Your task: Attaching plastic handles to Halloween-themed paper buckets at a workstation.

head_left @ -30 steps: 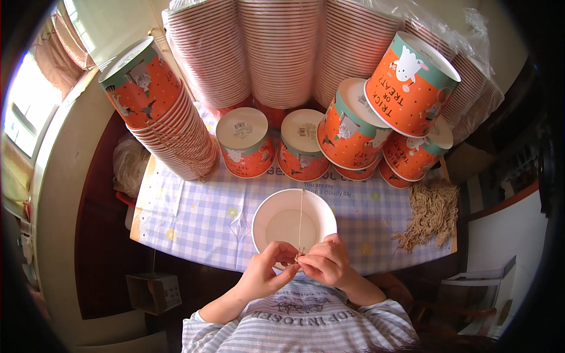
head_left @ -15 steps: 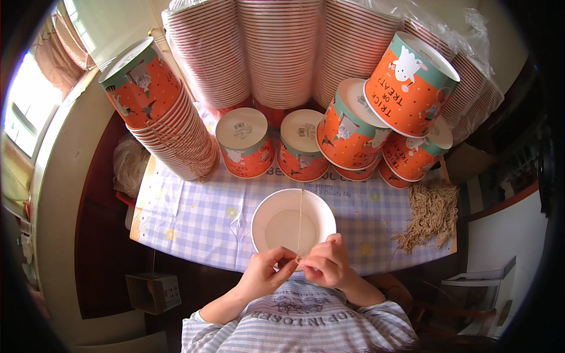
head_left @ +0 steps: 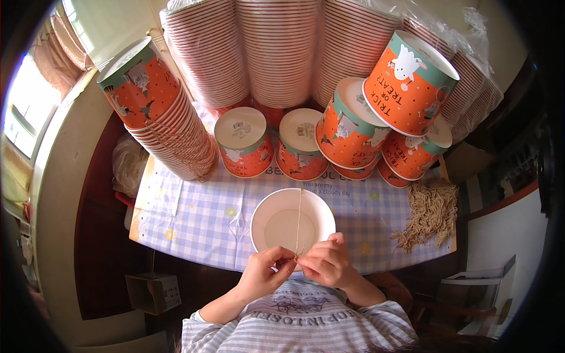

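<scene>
A paper bucket [head_left: 261, 215], white inside, stands mouth up at the table's front edge. A thin tan string [head_left: 299, 217] runs from its far rim across the opening to my fingertips at the near rim. My left hand [head_left: 266, 274] is closed, thumb and index finger pinching the near end of the string. My right hand [head_left: 329, 263] is closed too, its fingertips pressed on the same end and meeting those of my left. Whether a knot lies between them is hidden by the fingers.
Orange buckets with green bands stand upside down behind, including a lone bucket [head_left: 241, 132] and a leaning stack [head_left: 173, 138] at the left. Tall wrapped stacks [head_left: 279, 53] fill the back. A bundle of tan strings [head_left: 432, 215] lies at the right on the checked tablecloth [head_left: 194, 220].
My right fingertips have moved slightly left, closer against my left fingertips. The bucket stays where it was, with the string still drawn across its mouth.
</scene>
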Available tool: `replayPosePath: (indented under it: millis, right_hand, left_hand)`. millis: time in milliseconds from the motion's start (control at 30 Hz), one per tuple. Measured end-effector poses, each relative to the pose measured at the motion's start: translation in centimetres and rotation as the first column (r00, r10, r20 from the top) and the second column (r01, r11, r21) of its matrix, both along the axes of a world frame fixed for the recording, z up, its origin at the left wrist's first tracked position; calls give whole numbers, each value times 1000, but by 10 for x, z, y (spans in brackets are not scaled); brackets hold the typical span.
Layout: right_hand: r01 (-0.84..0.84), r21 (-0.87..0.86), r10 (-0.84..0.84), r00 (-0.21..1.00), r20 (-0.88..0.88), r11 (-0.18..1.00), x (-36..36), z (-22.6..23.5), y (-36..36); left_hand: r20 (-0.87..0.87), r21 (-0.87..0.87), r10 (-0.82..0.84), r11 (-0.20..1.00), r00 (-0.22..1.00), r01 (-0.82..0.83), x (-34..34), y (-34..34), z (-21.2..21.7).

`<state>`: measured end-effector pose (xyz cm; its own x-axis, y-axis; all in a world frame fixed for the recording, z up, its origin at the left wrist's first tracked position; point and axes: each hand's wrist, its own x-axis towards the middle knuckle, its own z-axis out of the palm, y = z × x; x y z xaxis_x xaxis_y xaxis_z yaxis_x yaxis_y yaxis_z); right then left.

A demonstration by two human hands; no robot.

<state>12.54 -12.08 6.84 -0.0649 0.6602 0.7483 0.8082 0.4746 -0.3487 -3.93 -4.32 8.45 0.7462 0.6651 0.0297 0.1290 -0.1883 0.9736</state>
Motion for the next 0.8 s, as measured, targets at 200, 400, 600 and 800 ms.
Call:
replayPosePath:
  millis: [200,400,600,800]
  right_hand:
    - [-49,-13,50,998,32,999,5,-2,-3]
    - [-128,-35,128,992,5,991,10,-1,-1]
    - [-194,-43,194,981,-3,980,15,-1,1]
    - [-116,-85,108,990,-96,990,7,2,0]
  left_hand:
    - [29,-22,-6,1000,1000,6,0,0,-4]
    - [26,-77,-15,997,1000,17,0,0,-4]
    - [27,-125,-19,992,999,22,-2,0,-5]
    - [31,-112,-23,993,999,26,-1,1,-3]
